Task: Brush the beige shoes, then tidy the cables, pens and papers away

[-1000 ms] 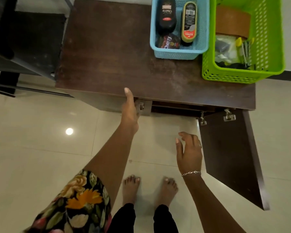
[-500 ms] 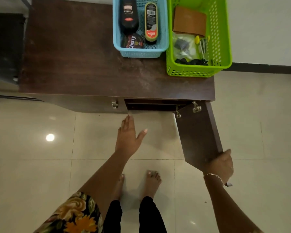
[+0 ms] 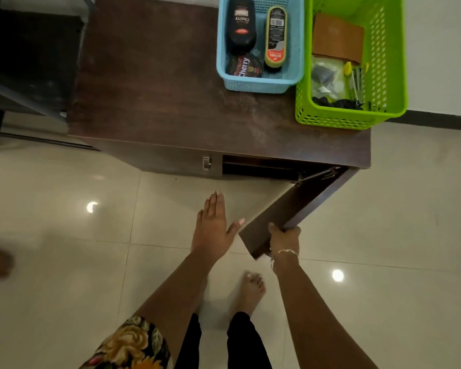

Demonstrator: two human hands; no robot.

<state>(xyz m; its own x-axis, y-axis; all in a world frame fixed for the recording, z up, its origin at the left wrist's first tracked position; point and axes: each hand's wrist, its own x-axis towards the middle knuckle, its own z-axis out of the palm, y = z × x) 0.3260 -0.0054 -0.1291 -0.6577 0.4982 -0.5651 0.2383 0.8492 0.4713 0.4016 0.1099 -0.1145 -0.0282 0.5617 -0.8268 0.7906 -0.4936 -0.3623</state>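
Our right hand [image 3: 284,239] closes its grip round the free edge of the cabinet door [image 3: 290,209], fingers curled over it, likely to swing it on its hinges. The door stands ajar at an angle to the desk [image 3: 157,89]. Our left hand [image 3: 213,227] hovers flat just beside it, grip wide and holding nothing, perhaps ready to steady the door.

On the desk's right end, the blue basket [image 3: 253,86] holds polish bottles [image 3: 240,25]. The green basket [image 3: 351,119] holds yellow-capped pens [image 3: 355,78] and a dark tangle [image 3: 336,103], perhaps cables.

The beige shoes are nowhere in view. The open compartment [image 3: 258,166] is too dark to read, and both baskets are cut off at the top.
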